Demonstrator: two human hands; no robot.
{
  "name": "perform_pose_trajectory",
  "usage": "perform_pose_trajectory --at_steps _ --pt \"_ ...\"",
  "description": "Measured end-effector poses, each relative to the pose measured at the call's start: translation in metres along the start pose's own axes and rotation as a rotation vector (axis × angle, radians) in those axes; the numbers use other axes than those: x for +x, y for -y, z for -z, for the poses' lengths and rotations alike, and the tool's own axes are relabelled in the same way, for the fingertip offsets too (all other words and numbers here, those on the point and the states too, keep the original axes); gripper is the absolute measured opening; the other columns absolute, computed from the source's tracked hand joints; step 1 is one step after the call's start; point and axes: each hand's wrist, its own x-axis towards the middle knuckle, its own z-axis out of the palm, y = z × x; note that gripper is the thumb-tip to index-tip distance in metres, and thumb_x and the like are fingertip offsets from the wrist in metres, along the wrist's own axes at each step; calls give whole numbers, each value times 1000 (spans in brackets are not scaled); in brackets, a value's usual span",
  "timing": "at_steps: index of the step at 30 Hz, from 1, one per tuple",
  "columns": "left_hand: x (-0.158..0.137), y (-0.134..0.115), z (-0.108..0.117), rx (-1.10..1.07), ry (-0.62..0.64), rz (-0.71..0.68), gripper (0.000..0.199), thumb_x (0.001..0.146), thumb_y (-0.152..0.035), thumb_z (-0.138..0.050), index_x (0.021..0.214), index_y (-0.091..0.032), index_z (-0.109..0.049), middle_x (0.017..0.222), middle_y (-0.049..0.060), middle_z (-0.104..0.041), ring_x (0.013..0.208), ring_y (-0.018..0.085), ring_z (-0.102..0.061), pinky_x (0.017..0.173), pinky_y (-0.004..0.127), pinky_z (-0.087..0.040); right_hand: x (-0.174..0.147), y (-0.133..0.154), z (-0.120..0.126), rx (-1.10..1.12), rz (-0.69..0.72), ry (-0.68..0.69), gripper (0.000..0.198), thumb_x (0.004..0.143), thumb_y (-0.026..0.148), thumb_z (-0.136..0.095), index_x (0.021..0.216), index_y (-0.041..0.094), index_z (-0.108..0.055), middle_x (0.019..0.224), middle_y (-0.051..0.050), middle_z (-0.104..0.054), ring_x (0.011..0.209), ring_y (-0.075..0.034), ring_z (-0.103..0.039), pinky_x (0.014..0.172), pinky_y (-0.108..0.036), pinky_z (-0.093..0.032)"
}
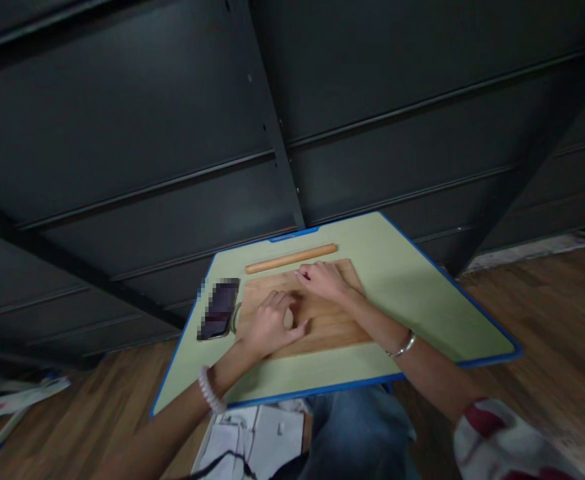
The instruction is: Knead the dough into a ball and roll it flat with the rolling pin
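My left hand (271, 325) hovers over or rests on a wooden board (322, 322), its thumb stretched away from the curved fingers. In the gap between thumb and fingers shows a pale round piece (288, 319), perhaps dough; whether the hand touches it I cannot tell. My right hand (325, 281) is at the board's far side, fingers drawn together toward the thumb; anything between them is too small to make out. Just beyond the board lies a wooden rolling pin (291, 259).
The board lies on a pale green folding table (417, 313) with a blue edge. A dark phone (222, 308) lies at its left, beside a partly hidden round rim (236, 319). Dark metal panels (172, 100) stand behind. White boxes or papers (272, 430) are below the near edge.
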Motion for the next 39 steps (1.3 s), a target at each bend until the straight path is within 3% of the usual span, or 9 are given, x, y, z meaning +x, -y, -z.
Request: perform_pose_trajectory --at_steps 9,11,16,20,25,30,33,36,39 --pt "12 -3 -15 96 -106 -136 30 85 -24 -45 57 -18 -55 60 5 -59 61 16 -54 63 29 -42 2 2 1 -41 -18 -22 43 94 42 -29 92 21 -66 92 -9 -71 85 -22 -65 71 -28 -43" --pt "17 -1 -17 11 -138 -42 34 86 -23 -41 55 -18 -54 57 4 -58 57 15 -54 60 28 -41 1 2 2 -41 -27 -23 43 94 41 -29 92 20 -66 92 -9 -71 86 -22 -65 72 -28 -43" --pt "24 5 -21 -286 -275 464 48 90 -41 -32 49 -19 -47 46 2 -50 44 14 -45 49 27 -33 -1 2 5 -28 -64 -13 44 94 42 -30 89 19 -67 94 -10 -71 88 -22 -64 73 -27 -42" --pt "18 2 -17 -479 -276 580 55 90 -49 -24 58 -17 -55 55 5 -58 54 16 -53 55 27 -40 -1 1 6 -13 -70 -4 45 94 43 -30 90 19 -68 95 -9 -71 88 -21 -64 72 -27 -41" --pt "0 7 8 -594 -83 491 48 90 -48 -31 95 -16 -67 95 7 -70 84 19 -63 75 29 -47 -1 -2 3 6 -46 -17 44 95 41 -29 90 20 -68 94 -8 -71 86 -21 -64 72 -27 -41" --pt "2 27 32 -330 185 247 37 88 -45 -41 90 -19 -68 92 6 -71 83 20 -64 79 29 -46 0 -3 -1 23 0 -39 45 94 42 -29 88 19 -68 92 -9 -71 84 -21 -64 72 -27 -41" --pt "7 26 29 -155 177 180 41 91 -39 -34 82 -17 -67 81 8 -70 76 21 -64 77 31 -45 0 -2 -1 26 11 -39 44 94 40 -30 89 19 -68 92 -9 -71 86 -21 -64 73 -27 -41" --pt "5 11 19 -225 132 66 38 92 -31 -31 90 -17 -66 94 9 -69 89 20 -63 85 33 -45 -1 -2 1 23 -5 -24 42 94 38 -31 90 19 -68 95 -9 -71 87 -20 -64 74 -26 -41" --pt "-3 -3 11 -293 107 -9 25 86 -34 -46 97 -18 -63 101 8 -66 94 19 -61 86 32 -46 0 -3 1 14 -19 -34 44 94 40 -30 89 19 -68 93 -10 -71 85 -21 -65 72 -26 -41"
